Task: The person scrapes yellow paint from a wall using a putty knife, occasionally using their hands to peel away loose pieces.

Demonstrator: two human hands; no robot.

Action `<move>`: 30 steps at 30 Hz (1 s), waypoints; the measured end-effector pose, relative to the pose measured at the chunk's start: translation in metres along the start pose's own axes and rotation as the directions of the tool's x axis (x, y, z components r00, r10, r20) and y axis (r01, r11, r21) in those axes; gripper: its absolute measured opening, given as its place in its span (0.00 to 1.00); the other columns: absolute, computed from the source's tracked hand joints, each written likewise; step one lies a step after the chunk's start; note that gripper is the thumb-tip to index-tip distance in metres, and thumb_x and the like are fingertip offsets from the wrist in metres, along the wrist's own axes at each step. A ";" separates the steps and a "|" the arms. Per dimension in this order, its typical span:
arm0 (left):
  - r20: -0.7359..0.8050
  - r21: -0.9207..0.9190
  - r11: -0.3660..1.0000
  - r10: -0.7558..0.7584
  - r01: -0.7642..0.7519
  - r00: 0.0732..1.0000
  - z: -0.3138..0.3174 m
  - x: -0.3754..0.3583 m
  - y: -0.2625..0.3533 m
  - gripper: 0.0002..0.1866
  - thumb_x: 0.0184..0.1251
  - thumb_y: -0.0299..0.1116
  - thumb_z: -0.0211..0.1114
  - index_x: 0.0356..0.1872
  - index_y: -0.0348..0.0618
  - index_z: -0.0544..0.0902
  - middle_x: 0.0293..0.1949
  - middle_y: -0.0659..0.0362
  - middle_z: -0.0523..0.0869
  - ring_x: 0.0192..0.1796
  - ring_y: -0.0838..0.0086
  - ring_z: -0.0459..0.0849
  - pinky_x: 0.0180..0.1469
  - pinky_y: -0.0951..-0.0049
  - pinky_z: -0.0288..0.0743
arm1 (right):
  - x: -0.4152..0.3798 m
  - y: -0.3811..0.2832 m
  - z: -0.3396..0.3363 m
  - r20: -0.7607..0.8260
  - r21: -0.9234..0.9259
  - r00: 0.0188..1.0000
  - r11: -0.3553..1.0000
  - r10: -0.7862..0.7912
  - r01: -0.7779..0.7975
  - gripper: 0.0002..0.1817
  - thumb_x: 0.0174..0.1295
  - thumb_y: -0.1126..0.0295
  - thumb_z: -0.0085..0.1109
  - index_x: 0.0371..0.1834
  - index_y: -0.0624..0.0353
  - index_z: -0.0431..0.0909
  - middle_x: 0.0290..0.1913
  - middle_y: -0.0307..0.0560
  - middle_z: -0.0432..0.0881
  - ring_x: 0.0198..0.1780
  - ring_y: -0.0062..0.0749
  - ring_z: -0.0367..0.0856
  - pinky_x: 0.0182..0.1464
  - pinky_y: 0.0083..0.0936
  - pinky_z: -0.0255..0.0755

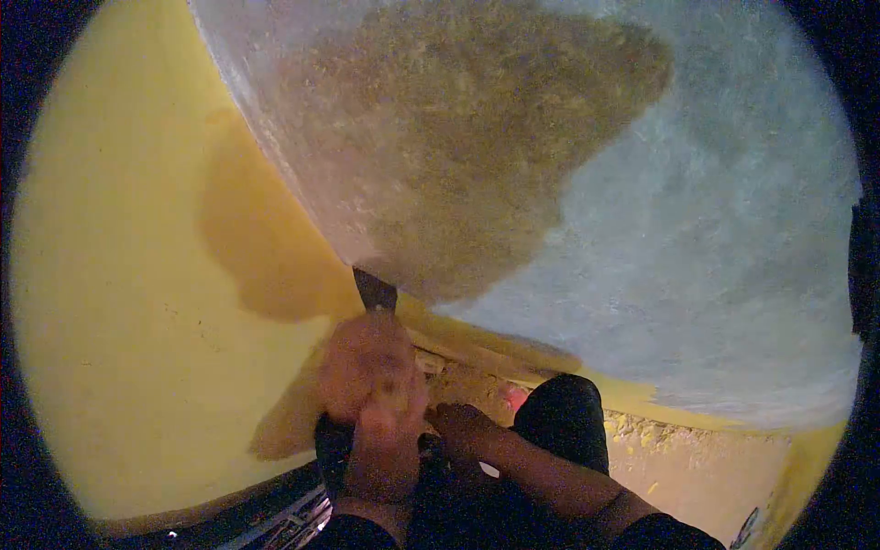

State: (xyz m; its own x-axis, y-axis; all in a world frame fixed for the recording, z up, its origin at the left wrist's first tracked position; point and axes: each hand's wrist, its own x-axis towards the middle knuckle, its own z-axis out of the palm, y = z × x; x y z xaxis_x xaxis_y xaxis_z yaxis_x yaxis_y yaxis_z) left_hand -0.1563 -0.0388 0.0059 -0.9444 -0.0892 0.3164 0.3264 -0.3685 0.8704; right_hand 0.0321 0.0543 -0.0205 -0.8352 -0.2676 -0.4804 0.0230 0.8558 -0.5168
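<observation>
Starting at nine o'clock, a yellow painted wall (137,275) fills the left of the view, with a dark shadow (266,247) lying across it toward the centre. Just below centre, the left hand (365,371) is blurred. It is closed tight around the handle of a scraper (374,289), whose dark blade points up to twelve o'clock. The blade tip meets the line where yellow paint gives way to stripped surface.

At about five o'clock from that hand sits the right hand (463,429), its forearm running off toward the lower right. Its fingers look curled, but I cannot tell whether it holds anything or only braces near the tool.

From twelve to three o'clock spreads the bare grey patch (715,229), with a browner, rougher area (477,137) near the top. At five o'clock a dark-clad knee (564,422) rises, with a small pink object (515,397) just beside it and a strip of crumbled debris (642,431) to its right.

The step in hand looks like scraping paint at the boundary, with the blade set at the yellow edge. The next stroke probably calls for a low blade angle and steady pressure along that edge, so the tip lifts paint rather than gouging the surface beneath.
</observation>
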 end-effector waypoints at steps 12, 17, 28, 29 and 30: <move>0.720 0.320 0.924 -0.093 -0.211 0.687 0.019 0.008 0.038 0.14 0.55 0.45 0.71 0.25 0.47 0.83 0.32 0.57 0.87 0.37 0.59 0.85 0.41 0.55 0.81 | -0.010 -0.016 -0.024 -0.084 0.191 0.992 0.979 0.095 -0.078 0.27 0.58 0.59 0.69 0.57 0.66 0.80 0.49 0.68 0.86 0.52 0.64 0.86 0.56 0.53 0.80; 0.666 0.174 0.964 0.035 -0.201 0.745 0.028 0.005 0.032 0.13 0.54 0.45 0.72 0.25 0.47 0.83 0.32 0.57 0.87 0.37 0.59 0.85 0.41 0.54 0.80 | -0.018 -0.023 -0.053 0.168 0.234 0.986 0.971 0.012 -0.052 0.25 0.58 0.57 0.69 0.52 0.66 0.82 0.47 0.68 0.87 0.49 0.63 0.87 0.54 0.52 0.81; 0.526 -0.118 0.973 0.232 -0.200 0.818 0.036 -0.004 0.017 0.13 0.50 0.45 0.73 0.25 0.47 0.83 0.31 0.57 0.87 0.37 0.59 0.85 0.40 0.54 0.80 | 0.003 0.002 0.011 -0.137 0.147 0.990 0.989 0.036 -0.015 0.25 0.63 0.57 0.62 0.56 0.65 0.80 0.49 0.69 0.85 0.49 0.64 0.86 0.53 0.54 0.79; 0.515 0.064 0.998 -0.017 -0.019 0.857 0.030 -0.010 0.016 0.13 0.52 0.45 0.72 0.25 0.47 0.83 0.32 0.56 0.87 0.37 0.60 0.86 0.41 0.55 0.80 | 0.003 -0.001 0.002 -0.044 0.097 0.995 0.992 0.086 -0.081 0.24 0.63 0.57 0.62 0.55 0.65 0.81 0.49 0.69 0.86 0.49 0.64 0.86 0.52 0.55 0.80; 0.459 0.237 0.956 -0.266 0.172 0.847 0.027 -0.014 0.019 0.14 0.54 0.46 0.72 0.24 0.47 0.83 0.32 0.56 0.87 0.38 0.61 0.86 0.41 0.56 0.80 | 0.003 -0.001 -0.018 -0.045 0.093 0.995 0.992 0.084 -0.080 0.24 0.63 0.57 0.62 0.55 0.65 0.81 0.49 0.69 0.86 0.49 0.64 0.86 0.52 0.55 0.80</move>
State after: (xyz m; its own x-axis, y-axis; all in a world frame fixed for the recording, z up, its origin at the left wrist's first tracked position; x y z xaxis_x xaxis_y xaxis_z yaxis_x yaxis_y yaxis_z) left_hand -0.1363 -0.0192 0.0282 -0.8694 0.4475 0.2095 0.1589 -0.1481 0.9761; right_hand 0.0197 0.0603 -0.0084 -0.8541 -0.1745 -0.4899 0.1404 0.8297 -0.5403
